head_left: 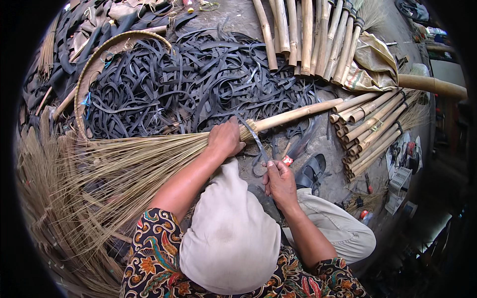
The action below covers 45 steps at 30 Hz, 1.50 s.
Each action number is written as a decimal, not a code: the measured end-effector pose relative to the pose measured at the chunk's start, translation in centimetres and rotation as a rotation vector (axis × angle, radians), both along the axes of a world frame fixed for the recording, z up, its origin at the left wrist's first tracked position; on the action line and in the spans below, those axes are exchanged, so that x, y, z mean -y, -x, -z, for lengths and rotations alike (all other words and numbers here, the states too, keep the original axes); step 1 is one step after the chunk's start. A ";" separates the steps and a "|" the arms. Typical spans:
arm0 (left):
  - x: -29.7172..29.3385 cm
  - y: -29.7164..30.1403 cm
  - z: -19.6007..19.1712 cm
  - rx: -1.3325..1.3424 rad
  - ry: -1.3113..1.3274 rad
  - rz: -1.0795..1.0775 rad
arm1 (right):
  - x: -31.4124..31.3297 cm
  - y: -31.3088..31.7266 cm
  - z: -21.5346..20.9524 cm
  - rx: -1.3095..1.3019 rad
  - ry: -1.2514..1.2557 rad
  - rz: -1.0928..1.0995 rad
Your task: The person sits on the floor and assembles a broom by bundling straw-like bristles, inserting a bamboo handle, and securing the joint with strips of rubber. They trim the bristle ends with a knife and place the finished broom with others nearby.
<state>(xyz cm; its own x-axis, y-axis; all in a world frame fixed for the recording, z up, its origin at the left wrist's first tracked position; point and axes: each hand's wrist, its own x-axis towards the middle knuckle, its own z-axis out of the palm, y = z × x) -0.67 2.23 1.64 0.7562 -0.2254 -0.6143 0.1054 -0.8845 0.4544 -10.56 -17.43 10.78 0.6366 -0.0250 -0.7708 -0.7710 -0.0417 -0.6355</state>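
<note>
Head view: left hand (pixel 226 139) closed around the neck of a broom (pixel 149 164), where the straw bristles meet the bamboo handle (pixel 298 113). The broom lies across the middle of the scene, bristles fanning left, handle running right and far. Right hand (pixel 279 180) pinches a dark rubber strip (pixel 256 141) between thumb and fingers; the strip runs up to the broom neck, just right of the left hand. Far behind: heap of black rubber strips (pixel 198 84), 1 curved cane hoop (pixel 99 54). Right: bundled bamboo poles (pixel 372 124). A sandal (pixel 310 171) lies near the right hand.
</note>
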 end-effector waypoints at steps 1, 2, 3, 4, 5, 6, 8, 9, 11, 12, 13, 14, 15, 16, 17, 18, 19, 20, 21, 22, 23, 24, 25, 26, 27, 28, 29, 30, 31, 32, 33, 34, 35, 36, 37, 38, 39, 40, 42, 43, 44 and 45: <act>0.0 0.0 -0.2 -0.022 -0.002 -0.032 | -0.1 -0.1 -0.2 0.006 0.037 -0.017; 0.0 0.0 -0.4 -0.040 -0.001 -0.041 | -0.1 -0.1 -0.3 0.016 0.047 -0.019; 0.1 0.0 -0.6 -0.033 0.011 -0.055 | -0.1 -0.2 -0.4 0.016 0.042 -0.005; 0.1 0.0 -0.7 -0.029 0.016 -0.071 | -0.1 -0.3 -0.4 0.029 0.049 -0.010; 0.2 0.0 -0.8 -0.025 0.019 -0.080 | -0.1 -0.3 -0.4 0.031 0.040 0.001; 0.2 0.0 -0.8 -0.026 0.014 -0.090 | -0.1 -0.3 -0.5 0.010 0.028 0.026; 0.1 0.1 -0.7 -0.036 0.011 -0.088 | -0.1 -0.3 -0.6 0.038 0.007 0.014; 0.1 0.1 -0.5 -0.045 0.013 -0.076 | -0.1 -0.3 -0.7 0.006 0.004 0.033; 0.1 0.3 -0.2 0.013 0.028 -0.043 | -0.2 -0.3 -0.9 0.021 -0.016 0.027; 0.0 0.4 0.0 0.080 0.040 -0.021 | -0.2 -0.3 -1.1 0.016 -0.028 0.042; 0.0 0.6 0.2 0.125 0.047 0.005 | -0.1 -0.2 -1.2 0.021 -0.008 0.022; 0.1 0.6 0.3 0.143 0.043 0.017 | 0.0 -0.2 -1.3 0.030 0.005 0.013; 0.2 0.7 0.4 0.140 0.033 0.033 | 0.2 -0.1 -1.3 0.035 0.000 0.003; 0.4 0.6 0.5 0.123 0.015 0.049 | 0.4 0.0 -1.3 0.019 0.027 -0.014; 0.5 0.5 0.5 0.101 -0.004 0.053 | 0.7 0.3 -1.3 -0.001 0.036 -0.030; 0.7 0.2 0.5 0.063 -0.030 0.058 | 1.1 0.7 -1.2 -0.012 0.009 -0.022; 0.8 -0.1 0.4 0.038 -0.057 0.061 | 1.6 1.2 -0.9 0.036 0.112 -0.130; 0.9 -0.5 0.2 -0.008 -0.048 0.048 | 2.0 1.8 -0.5 0.094 0.178 -0.216; 0.8 -0.9 0.0 -0.041 -0.039 0.032 | 2.4 2.6 0.0 0.101 0.236 -0.280; 0.7 -1.3 -0.3 -0.070 -0.027 0.019 | 2.8 3.5 0.5 0.153 0.345 -0.379; 0.3 -1.7 -0.7 -0.071 -0.003 -0.006 | 3.2 4.4 1.1 0.152 0.448 -0.456; -0.2 -2.1 -1.2 -0.074 0.022 -0.029 | 3.6 5.1 1.9 0.147 0.536 -0.535; -0.9 -2.4 -1.9 -0.076 0.047 -0.049 | 3.8 5.5 2.9 0.123 0.547 -0.542; -1.5 -2.6 -2.6 -0.076 0.102 -0.062 | 3.8 5.5 4.1 0.156 0.581 -0.584; -2.2 -2.8 -3.5 -0.077 0.155 -0.074 | 3.6 4.9 5.4 0.187 0.613 -0.624; -3.0 -3.0 -4.3 -0.070 0.200 -0.087 | 3.4 3.9 6.7 0.201 0.644 -0.660; -3.6 -3.0 -5.3 -0.082 0.296 -0.110 | 2.9 2.5 7.8 0.264 0.667 -0.684; -4.1 -3.1 -6.3 -0.128 0.376 -0.075 | 2.2 0.6 8.8 0.234 0.718 -0.726; -4.6 -3.1 -7.2 -0.167 0.450 -0.042 | 1.5 -1.6 9.7 0.377 0.682 -0.669; -5.1 -3.2 -8.0 -0.203 0.536 -0.010 | 0.7 -3.9 10.2 0.362 0.696 -0.650; -5.5 -3.4 -8.6 -0.283 0.608 0.035 | 0.0 -6.5 10.5 0.716 0.675 -0.667; -5.8 -3.7 -9.0 -0.404 0.683 0.035 | -0.5 -8.7 10.2 0.996 0.677 -0.691; -6.1 -4.0 -9.2 -0.511 0.781 0.043 | -0.9 -10.1 9.6 0.950 0.629 -0.652; -6.2 -4.2 -9.2 -0.622 0.856 0.044 | -1.0 -11.1 8.9 0.936 0.549 -0.630; -6.2 -4.4 -9.0 -0.696 0.911 0.108 | -0.9 -12.0 8.5 1.080 0.432 -0.684; -6.1 -4.5 -8.7 -0.711 0.918 0.127 | -1.0 -12.5 8.2 1.169 0.300 -0.715; -5.9 -4.5 -8.2 -0.725 0.910 0.138 | -1.1 -12.8 8.2 1.233 0.258 -0.666; -5.7 -4.4 -7.6 -0.737 0.906 0.155 | -0.9 -12.6 8.2 1.217 0.255 -0.672; -4.7 -4.0 -6.2 -0.655 0.936 0.030 | -0.5 -12.2 8.7 1.179 0.413 -0.676; -4.2 -3.9 -5.4 -0.559 0.864 0.011 | -0.1 -11.9 8.9 1.105 0.498 -0.709; -3.6 -3.7 -4.7 -0.480 0.760 -0.009 | 0.5 -11.5 8.7 1.011 0.672 -0.833; -3.1 -3.8 -4.0 -0.340 0.570 0.053 | 1.1 -11.3 8.4 1.001 0.834 -0.973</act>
<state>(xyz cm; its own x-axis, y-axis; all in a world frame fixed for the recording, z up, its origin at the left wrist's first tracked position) 3.08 5.35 5.59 0.5199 -0.6174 -0.5903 0.2884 -0.5236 0.8017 0.78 -18.57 2.41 0.8713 0.4890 -0.0412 0.4362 -0.8102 -0.3915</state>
